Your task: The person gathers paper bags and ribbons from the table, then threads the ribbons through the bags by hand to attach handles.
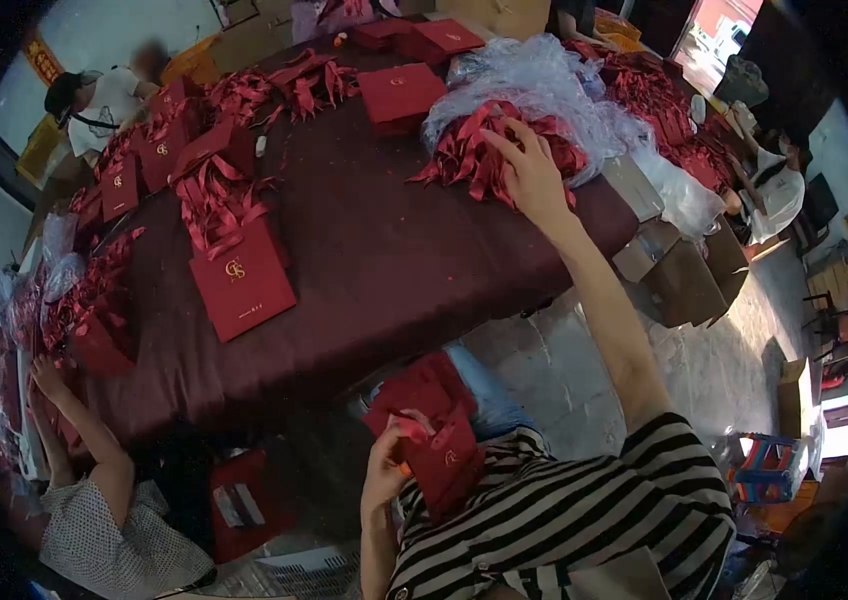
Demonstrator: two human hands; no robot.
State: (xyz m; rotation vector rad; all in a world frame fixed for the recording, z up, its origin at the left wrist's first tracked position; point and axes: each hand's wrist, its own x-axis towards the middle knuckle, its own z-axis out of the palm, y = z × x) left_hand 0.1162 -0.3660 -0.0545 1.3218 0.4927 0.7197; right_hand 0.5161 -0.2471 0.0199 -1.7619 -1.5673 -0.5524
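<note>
Close to my body, my left hand [385, 470] is closed on a red gift bag [447, 462], with pinkish ribbon bunched at its fingers. My right hand [532, 170] reaches over the table and rests at a heap of red ribbons [474, 150], its fingers apart. Whether a ribbon lies between those fingers is too small to tell. Clear plastic wrap [529, 75] surrounds the back of the heap. A red bag with gold print [244, 280] lies flat left of the middle, red ribbons above it.
The dark red tablecloth [364, 230] spans the table. Stacked red bags [400, 95] stand behind the middle. Co-workers sit at the left and right, one person's arm [94, 430] near the left edge. Cardboard boxes [689, 280] stand off the table's right side.
</note>
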